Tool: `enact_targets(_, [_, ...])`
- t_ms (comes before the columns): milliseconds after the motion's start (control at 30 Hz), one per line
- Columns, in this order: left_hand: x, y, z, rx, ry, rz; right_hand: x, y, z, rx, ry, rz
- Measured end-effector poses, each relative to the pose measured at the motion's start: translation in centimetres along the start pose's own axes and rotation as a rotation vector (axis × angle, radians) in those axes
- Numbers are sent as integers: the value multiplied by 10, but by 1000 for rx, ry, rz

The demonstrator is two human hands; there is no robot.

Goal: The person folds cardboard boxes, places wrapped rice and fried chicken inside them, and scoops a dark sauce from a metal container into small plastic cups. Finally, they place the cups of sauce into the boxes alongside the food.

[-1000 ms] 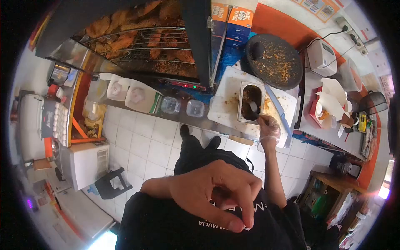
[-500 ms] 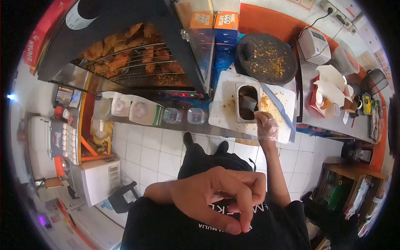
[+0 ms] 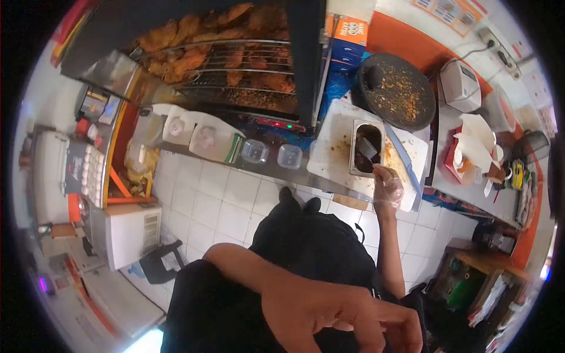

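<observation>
My right hand (image 3: pixel 388 187), in a clear plastic glove, is closed at the near rim of a deep rectangular metal container (image 3: pixel 383 159). Its fingers pinch the handle of a spoon (image 3: pixel 367 149), whose pale end dips into dark sauce (image 3: pixel 369 130). The container stands on a stained white cutting board (image 3: pixel 329 147). Beside it on the board lies a knife (image 3: pixel 399 148) with a bluish handle. My left hand (image 3: pixel 341 312) is bare and hangs in front of my body, fingers loosely bent and apart, holding nothing visible; its fingertips run out of the picture.
A dark stone mortar (image 3: pixel 406 112) with crumbs and a pestle (image 3: pixel 374 77) sits behind the board. Fried pieces (image 3: pixel 229 65) fill a warming cabinet at left. Clear plastic tubs (image 3: pixel 289 156) line the counter edge. An opened food box (image 3: pixel 465 153) is at right.
The view has shifted, so the counter sits further right and lower. My left hand has dropped towards the bottom edge. The spoon in the sauce has tilted, its handle now showing near my right fingers.
</observation>
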State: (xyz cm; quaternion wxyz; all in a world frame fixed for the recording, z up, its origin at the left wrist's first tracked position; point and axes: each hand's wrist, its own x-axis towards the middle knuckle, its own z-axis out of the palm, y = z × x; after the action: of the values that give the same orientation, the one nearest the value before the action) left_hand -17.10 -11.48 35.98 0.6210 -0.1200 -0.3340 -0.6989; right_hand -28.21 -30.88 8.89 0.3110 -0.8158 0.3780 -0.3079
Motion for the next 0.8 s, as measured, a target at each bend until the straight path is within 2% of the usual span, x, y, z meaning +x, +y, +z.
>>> enact_targets(133, [-10,1,-12,-41,-58,14,2,-5,-1,-81,-13,8])
enact_targets(233, [-17,10,-18,2,35,8,-4,3,5,-113,-9,-4])
enact_targets(300, [-26,32,-12,96,198,-12,-2,3,7,-120,43,-33])
enact_targets(333, [-36,37,-26,389,147,27,0,3,8,-107,37,-2])
enact_targets(400, [-64,45,-40,340,333,-86,-1,1,8,-78,31,71])
enact_targets(467, [-86,61,-48,507,666,-177,1,-1,4,-119,-2,45])
enact_targets(500, [-112,60,-70,594,720,-165,-1,-2,3,-138,-18,37])
enact_targets(533, [-129,56,-82,712,952,-135,-2,-1,3,-129,-4,63])
enact_targets(600, [-170,45,-130,964,1214,-114,1,4,2,-111,20,103])
enact_targets(700, [-232,32,-180,1341,1375,-207,-3,20,5,77,30,225])
enact_targets(800, [-247,22,-199,1397,1393,-268,1,15,1,158,59,425])
